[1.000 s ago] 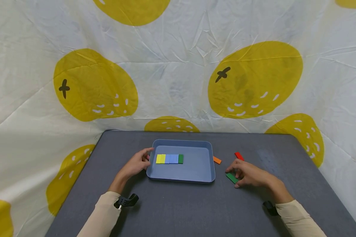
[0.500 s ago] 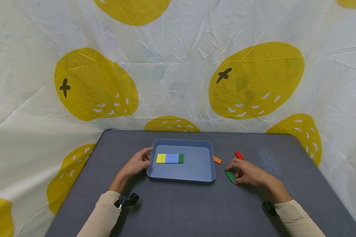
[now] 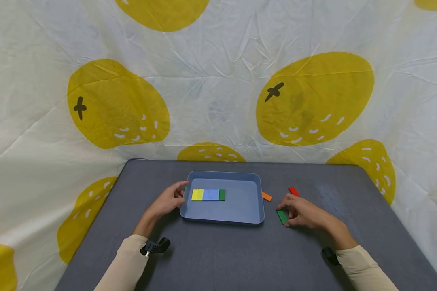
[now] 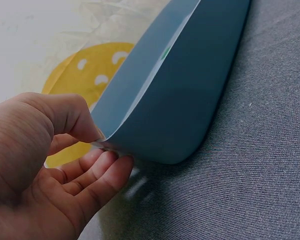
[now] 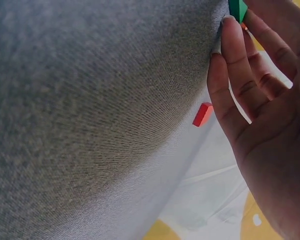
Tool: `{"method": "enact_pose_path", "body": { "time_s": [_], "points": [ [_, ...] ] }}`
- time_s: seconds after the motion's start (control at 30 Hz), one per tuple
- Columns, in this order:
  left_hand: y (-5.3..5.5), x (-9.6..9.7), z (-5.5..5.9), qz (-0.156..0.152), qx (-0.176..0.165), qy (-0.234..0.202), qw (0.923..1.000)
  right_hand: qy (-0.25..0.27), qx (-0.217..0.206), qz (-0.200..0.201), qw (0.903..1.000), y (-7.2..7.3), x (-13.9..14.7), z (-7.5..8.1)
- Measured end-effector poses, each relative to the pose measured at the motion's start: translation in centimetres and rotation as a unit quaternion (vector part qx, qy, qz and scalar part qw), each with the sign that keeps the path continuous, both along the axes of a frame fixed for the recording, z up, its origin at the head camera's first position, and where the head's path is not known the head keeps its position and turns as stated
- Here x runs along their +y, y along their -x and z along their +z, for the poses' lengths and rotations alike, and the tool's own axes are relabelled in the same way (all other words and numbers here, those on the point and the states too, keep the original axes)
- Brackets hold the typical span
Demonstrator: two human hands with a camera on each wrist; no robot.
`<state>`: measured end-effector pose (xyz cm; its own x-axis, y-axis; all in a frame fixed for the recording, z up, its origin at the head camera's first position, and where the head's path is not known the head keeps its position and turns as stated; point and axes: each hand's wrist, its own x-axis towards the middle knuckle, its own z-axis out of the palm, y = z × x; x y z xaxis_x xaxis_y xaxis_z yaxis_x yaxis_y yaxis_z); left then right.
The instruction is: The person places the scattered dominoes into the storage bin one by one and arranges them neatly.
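At the left end of the blue-grey tray (image 3: 242,202), my left hand (image 3: 166,199) pinches the rim; in the left wrist view the thumb lies over the tray's edge (image 4: 155,125) with fingers curled beneath. My right hand (image 3: 306,213), right of the tray, holds a flat green block (image 3: 282,217) between thumb and fingertips, low over the table. The same green block (image 5: 236,10) shows at the top of the right wrist view, partly cut off. Inside the tray, yellow blocks (image 3: 197,195), blue blocks (image 3: 211,195) and one green block (image 3: 222,195) form a side-by-side row.
An orange block (image 3: 266,197) lies just off the tray's right side. Beyond my right hand is a red block (image 3: 293,191), partly covered by the hand in the head view. A grey cloth-covered table (image 3: 218,254) meets a patterned curtain (image 3: 211,101) at the back.
My right fingers and thumb have closed in on the green block and turned it slightly, its near end shifting left. The left hand and tray stay put.
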<state>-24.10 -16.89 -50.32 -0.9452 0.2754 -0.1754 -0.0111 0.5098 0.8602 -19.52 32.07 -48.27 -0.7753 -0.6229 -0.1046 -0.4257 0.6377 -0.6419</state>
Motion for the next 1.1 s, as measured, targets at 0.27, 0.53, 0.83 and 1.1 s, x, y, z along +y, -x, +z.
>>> {"method": "enact_pose_path", "body": {
  "time_s": [0.27, 0.53, 0.83, 1.1],
  "points": [
    [0.06, -0.02, -0.12, 0.002, 0.002, 0.003, 1.0, -0.002, 0.006, 0.004, 1.0, 0.09, -0.12, -0.19],
    [0.08, 0.0, -0.23, 0.001, 0.0, -0.001, 1.0, -0.014, 0.009, -0.004, 0.9998, 0.18, -0.31, -0.26],
    [0.09, 0.03, -0.23, -0.001, 0.006, 0.001, 1.0, -0.001, 0.023, -0.004, 0.9997, 0.21, -0.35, -0.23],
    [-0.01, 0.01, -0.31, 0.0, 0.003, 0.007, 1.0, 0.019, 0.026, -0.007, 0.9995, 0.3, -0.58, -0.03]
  ]
}}
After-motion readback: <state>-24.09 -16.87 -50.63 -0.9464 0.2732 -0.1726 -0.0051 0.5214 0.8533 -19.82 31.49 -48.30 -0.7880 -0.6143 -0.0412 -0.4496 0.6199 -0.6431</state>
